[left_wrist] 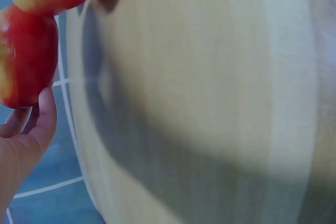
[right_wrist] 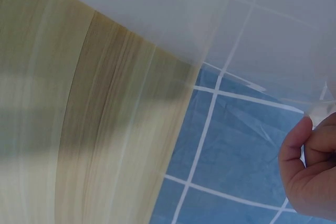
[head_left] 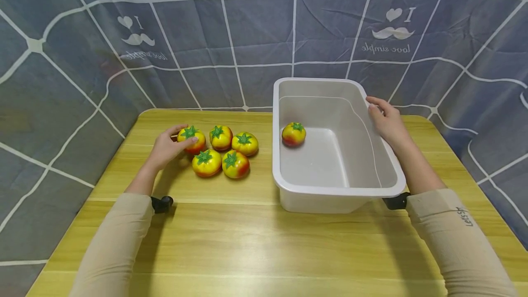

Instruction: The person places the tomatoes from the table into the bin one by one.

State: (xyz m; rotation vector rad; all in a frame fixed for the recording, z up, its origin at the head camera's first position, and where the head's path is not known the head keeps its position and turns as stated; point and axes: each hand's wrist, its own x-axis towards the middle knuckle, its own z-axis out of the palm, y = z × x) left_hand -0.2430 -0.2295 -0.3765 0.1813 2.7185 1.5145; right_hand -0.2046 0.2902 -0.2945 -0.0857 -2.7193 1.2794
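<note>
My left hand [head_left: 167, 148] holds a red-and-yellow artificial tomato [head_left: 197, 143] with a green star-shaped top, thumb in front and fingers at its far left side. The left wrist view shows fingertips against this tomato [left_wrist: 29, 59]. Several like it sit close by, among them a tomato [head_left: 220, 138] just to its right and a yellower tomato [head_left: 207, 163] in front. My right hand [head_left: 389, 123] grips the right rim of a light grey plastic bin [head_left: 338, 191]; in the right wrist view its fingers [right_wrist: 296, 145] curl at the rim. One tomato [head_left: 294, 134] lies inside, near the bin's left wall.
The wooden table [head_left: 214, 242] carries everything. Behind and beside it hangs a blue-grey curtain [head_left: 264, 31] with white grid lines. The bin stands on the table's right half and its walls rise well above the tomatoes.
</note>
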